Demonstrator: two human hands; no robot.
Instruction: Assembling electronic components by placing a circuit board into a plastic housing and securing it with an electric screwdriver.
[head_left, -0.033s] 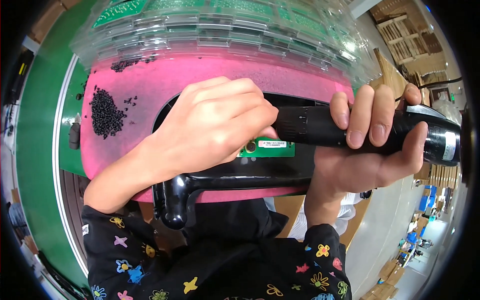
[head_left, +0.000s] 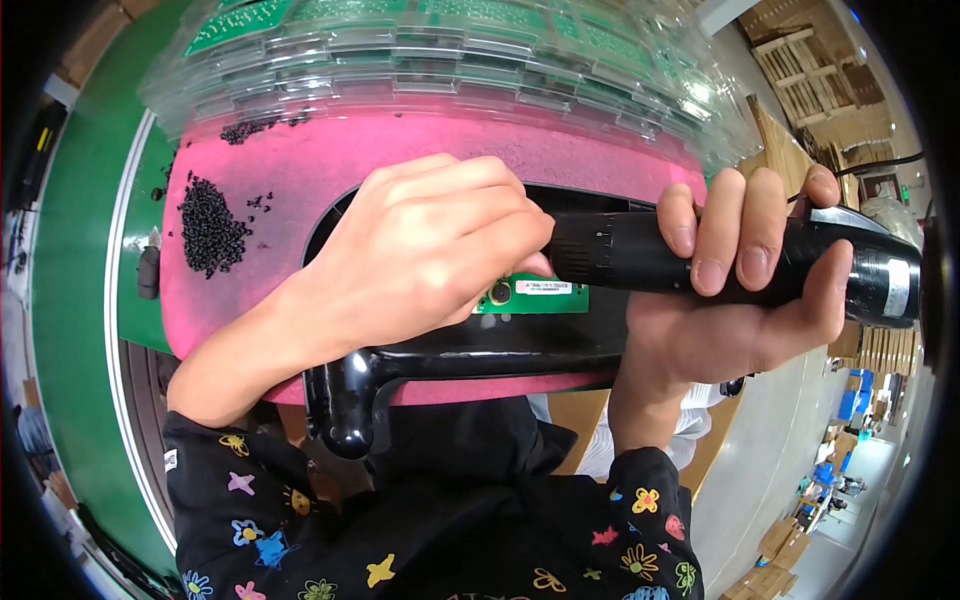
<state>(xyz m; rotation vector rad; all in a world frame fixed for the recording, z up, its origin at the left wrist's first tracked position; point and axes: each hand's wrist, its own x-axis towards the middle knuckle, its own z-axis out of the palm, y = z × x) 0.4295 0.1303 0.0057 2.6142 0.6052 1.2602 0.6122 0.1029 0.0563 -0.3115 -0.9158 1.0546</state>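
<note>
My right hand (head_left: 715, 335) is wrapped round the thick body of a black electric screwdriver (head_left: 635, 250), held nearly level with its ringed nose toward the left. At that nose my left hand (head_left: 425, 250) is closed, back of the hand up, and its fingertips and whatever they pinch are hidden. Below the two hands lies a black plastic housing (head_left: 500, 360) with a curved rim and a rounded stub at its near left. Inside it, a green circuit board (head_left: 550, 304) with a white label and a round part shows partly under my left hand.
The housing rests on a pink mat (head_left: 480, 135). A pile of small black screws (head_left: 210, 235) is spread on the mat's left, with more behind. Clear plastic trays (head_left: 450, 75) holding green boards are stacked along the far side. A dark cable (head_left: 880, 165) runs at the right.
</note>
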